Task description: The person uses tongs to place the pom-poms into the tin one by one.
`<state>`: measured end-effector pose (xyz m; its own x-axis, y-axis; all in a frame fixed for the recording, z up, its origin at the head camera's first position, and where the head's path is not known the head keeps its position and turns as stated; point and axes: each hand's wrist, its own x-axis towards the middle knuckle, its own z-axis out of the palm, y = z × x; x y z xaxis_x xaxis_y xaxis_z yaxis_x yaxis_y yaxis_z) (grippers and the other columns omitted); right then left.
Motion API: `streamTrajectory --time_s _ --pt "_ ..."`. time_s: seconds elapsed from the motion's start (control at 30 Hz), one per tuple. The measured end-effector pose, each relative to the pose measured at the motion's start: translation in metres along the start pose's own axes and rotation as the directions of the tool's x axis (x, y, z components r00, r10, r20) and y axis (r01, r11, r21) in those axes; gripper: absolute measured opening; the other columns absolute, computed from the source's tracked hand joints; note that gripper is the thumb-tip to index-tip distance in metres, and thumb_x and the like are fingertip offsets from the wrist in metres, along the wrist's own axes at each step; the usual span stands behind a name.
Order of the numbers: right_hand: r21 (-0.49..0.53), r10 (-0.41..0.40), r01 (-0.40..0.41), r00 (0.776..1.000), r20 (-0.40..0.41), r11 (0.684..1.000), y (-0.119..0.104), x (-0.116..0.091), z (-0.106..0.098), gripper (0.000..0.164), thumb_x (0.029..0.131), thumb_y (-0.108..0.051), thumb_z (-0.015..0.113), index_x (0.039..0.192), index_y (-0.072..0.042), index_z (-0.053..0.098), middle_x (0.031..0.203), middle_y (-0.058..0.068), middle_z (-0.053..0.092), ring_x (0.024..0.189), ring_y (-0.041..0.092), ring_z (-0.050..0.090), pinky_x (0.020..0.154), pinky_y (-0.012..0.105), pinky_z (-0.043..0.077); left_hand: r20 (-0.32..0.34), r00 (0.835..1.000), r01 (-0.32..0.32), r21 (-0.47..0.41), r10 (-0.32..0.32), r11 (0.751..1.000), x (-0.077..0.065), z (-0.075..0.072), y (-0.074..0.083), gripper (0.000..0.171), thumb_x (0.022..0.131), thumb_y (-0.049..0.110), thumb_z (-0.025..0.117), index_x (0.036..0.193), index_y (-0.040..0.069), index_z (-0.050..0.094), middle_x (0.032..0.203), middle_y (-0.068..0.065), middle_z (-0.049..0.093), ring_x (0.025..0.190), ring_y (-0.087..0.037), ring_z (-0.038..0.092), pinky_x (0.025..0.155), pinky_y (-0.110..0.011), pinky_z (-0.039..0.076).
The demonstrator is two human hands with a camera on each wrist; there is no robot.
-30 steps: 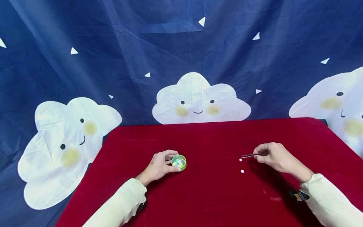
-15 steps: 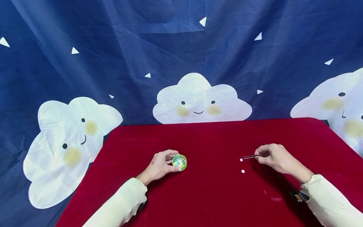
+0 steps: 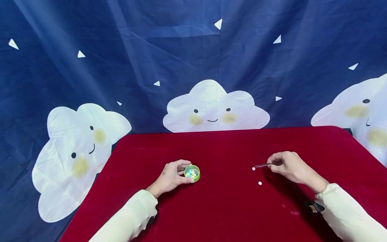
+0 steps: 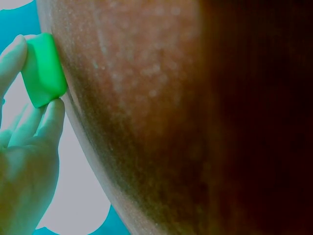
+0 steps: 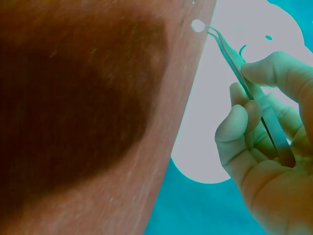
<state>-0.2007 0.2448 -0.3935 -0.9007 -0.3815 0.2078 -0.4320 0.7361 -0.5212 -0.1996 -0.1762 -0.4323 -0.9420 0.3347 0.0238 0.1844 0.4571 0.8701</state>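
Note:
On the left, my left hand point(image 3: 173, 176) grips a small round green container point(image 3: 196, 178) between thumb and fingers. Pale yellow, blue and white bits point(image 3: 191, 173) lie inside it. The left wrist view shows the container's green side wall point(image 4: 45, 71) against the fingertips. My right hand point(image 3: 287, 164) pinches a pair of metal tweezers point(image 5: 234, 66) with bent tips, pointing left. A small white ball point(image 5: 197, 25) sits at the tweezers' tips, right of the container in the head view. Another white ball point(image 3: 260, 183) lies on the cloth nearer to me.
Red cloth point(image 3: 223, 208) covers the table. A small dark object point(image 3: 314, 207) shows beside the right sleeve point(image 3: 344, 205). Behind the table's far edge hangs a blue curtain point(image 3: 139, 67) printed with white clouds.
The tweezers' tips came onto the far white ball, and it has since shifted slightly left with them and the right hand. The left hand keeps its grip on the container.

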Motion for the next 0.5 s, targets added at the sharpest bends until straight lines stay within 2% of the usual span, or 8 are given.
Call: streamTrajectory --time_s 0.5 --pt "0.057 -0.047 0.046 0.999 0.023 0.997 -0.028 0.023 0.014 0.011 0.08 -0.001 0.076 0.083 -0.011 0.073 0.076 -0.011 0.066 0.07 0.006 0.054 0.063 0.023 0.048 -0.006 1.0 -0.012 -0.019 0.012 1.0 0.002 0.002 -0.001 0.061 0.073 0.002 0.088 0.128 -0.006 0.061 0.124 -0.019 0.066 0.11 -0.035 0.067 0.093 -0.039 0.056"
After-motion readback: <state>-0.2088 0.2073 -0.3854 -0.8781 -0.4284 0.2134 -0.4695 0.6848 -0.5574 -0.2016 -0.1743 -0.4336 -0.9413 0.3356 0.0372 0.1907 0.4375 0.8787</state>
